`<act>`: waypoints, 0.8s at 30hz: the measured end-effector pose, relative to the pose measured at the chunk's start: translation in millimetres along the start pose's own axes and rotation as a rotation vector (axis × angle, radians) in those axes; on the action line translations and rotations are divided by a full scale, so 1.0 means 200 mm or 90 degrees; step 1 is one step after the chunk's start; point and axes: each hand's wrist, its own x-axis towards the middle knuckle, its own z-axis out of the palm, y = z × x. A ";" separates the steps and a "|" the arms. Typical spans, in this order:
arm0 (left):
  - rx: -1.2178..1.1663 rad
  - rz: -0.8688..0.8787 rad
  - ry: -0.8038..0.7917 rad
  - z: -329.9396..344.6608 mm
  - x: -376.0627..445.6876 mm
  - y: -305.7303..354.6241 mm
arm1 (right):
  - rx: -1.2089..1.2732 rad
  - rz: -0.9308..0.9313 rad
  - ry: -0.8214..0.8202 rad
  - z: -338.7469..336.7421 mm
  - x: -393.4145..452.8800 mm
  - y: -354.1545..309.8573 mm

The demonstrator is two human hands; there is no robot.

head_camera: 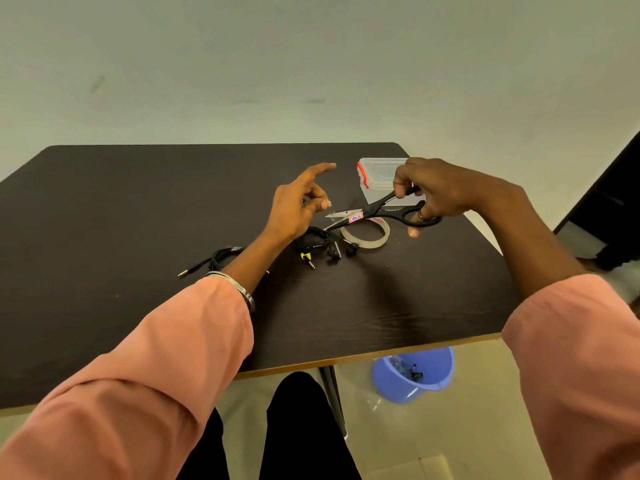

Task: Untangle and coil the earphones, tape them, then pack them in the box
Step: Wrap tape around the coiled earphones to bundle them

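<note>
The near half of the bench (104,323) lies bare, so a hand may pass there. In the middle, the earphones (317,245), tape roll (365,233), raised scissors (374,211) and box (379,176) crowd together.

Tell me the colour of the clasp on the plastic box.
Red-orange, on the left side of the clear plastic box, seen in the head view.

Plain room: bare wall (311,64), table (138,202)
</note>
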 end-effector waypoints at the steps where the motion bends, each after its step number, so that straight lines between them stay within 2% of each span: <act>1: 0.001 -0.002 -0.002 0.00 0.00 0.00 | 0.000 -0.003 -0.001 0.00 0.01 0.00; 24: -0.028 -0.013 -0.001 -0.02 0.00 -0.01 | 0.032 0.009 0.078 0.07 0.03 0.05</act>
